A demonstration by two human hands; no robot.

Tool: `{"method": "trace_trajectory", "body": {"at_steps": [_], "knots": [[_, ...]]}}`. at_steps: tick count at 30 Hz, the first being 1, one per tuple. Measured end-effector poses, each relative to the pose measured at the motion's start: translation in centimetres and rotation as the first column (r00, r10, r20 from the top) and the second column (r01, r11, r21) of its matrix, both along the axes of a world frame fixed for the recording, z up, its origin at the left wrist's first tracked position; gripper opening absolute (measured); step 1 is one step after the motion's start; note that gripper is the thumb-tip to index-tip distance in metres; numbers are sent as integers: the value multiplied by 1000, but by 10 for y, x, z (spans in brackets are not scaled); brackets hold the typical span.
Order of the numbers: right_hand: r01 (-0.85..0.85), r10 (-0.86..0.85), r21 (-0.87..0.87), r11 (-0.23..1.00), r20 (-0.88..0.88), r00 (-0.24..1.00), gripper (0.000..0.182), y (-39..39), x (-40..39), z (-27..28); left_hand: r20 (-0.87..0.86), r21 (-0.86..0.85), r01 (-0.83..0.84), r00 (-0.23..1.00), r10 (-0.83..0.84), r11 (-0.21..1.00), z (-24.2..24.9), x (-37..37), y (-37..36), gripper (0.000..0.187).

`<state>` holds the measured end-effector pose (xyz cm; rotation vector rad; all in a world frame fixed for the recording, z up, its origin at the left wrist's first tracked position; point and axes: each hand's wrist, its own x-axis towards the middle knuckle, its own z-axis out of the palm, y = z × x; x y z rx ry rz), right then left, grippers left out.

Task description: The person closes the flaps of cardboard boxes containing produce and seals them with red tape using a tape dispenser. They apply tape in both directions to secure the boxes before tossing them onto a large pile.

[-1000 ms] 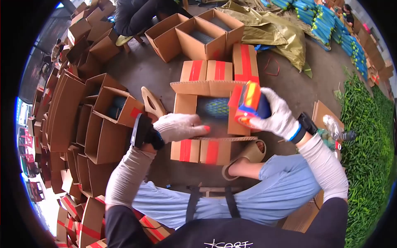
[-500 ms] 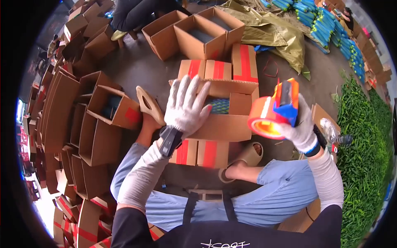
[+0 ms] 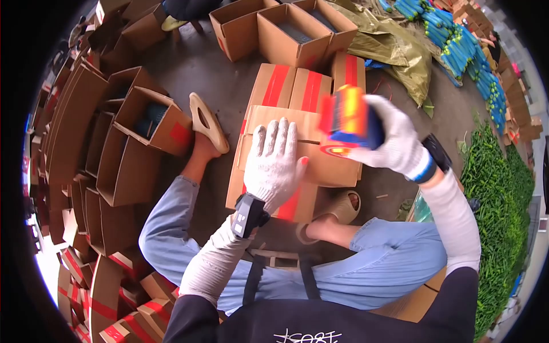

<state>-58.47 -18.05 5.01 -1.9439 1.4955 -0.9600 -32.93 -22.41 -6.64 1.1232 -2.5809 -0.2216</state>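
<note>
Flaps [image 3: 309, 123], upright earlier, are now lying folded across the box [image 3: 336, 171]. Left hand [image 3: 271, 171], held flat, is resting on them. Over the box's right side, right hand [image 3: 399, 138] is gripping the dispenser [image 3: 350, 119], seemingly rigid, light, best held by its body.

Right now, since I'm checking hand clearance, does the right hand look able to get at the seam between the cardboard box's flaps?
Likely yes: the right hand holds the tape dispenser close by, and the seam between both hands looks uncovered; the left hand covers only part of it.
</note>
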Motion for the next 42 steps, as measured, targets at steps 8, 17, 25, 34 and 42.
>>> {"method": "trace_trajectory", "body": {"at_steps": [8,17,25,34,42], "knots": [[-66,103,129,990,-306,947,61,-19,36,-13,-307,475,824,-175,936,310,24,-40,34,53],[-54,76,70,996,-362,929,63,-22,43,-13,-110,446,846,-273,956,293,29,-47,13,46],[-73,114,128,989,-355,928,67,-20,47,1,-801,599,108,79,593,794,8,-3,-24,26],[-8,57,166,986,-291,955,63,-19,31,-6,-529,805,75,541,654,589,-161,61,-81,35],[-48,47,1,999,-267,962,60,-10,26,-18,-308,781,-189,713,630,596,-84,70,-83,74]]}}
